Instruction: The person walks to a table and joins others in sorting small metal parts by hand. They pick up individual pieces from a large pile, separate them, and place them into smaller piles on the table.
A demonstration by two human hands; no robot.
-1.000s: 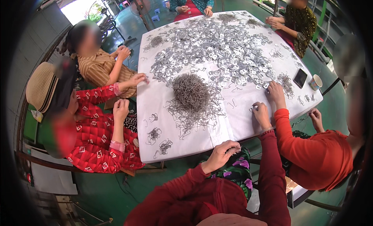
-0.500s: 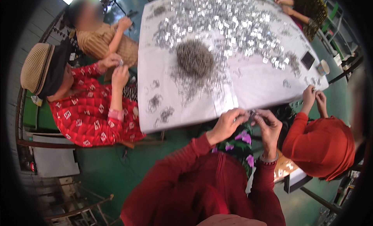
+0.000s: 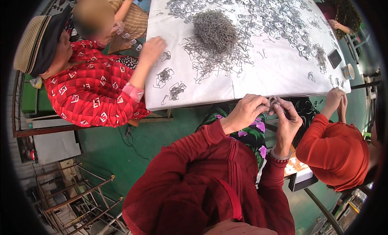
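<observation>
My left hand (image 3: pixel 246 110) and my right hand (image 3: pixel 287 117) meet just below the near edge of the white-covered table (image 3: pixel 258 79), in front of my floral-clothed lap. Together their fingertips pinch a small metal wire clip (image 3: pixel 275 102). A large heap of tangled wire pieces (image 3: pixel 215 29) lies on the table beyond my hands. Many flat metal pieces (image 3: pixel 258 12) are spread across the far part of the table.
A person in a red patterned top (image 3: pixel 93 93) and hat sits at the left, a hand on the table by small wire bundles (image 3: pixel 171 83). Another person in orange-red (image 3: pixel 335 150) sits at my right. A dark phone (image 3: pixel 334 58) and cup (image 3: pixel 348 71) lie near the right edge.
My hands left the tabletop and came together below its near edge, closing on a small wire clip. The view has tilted down toward my lap.
</observation>
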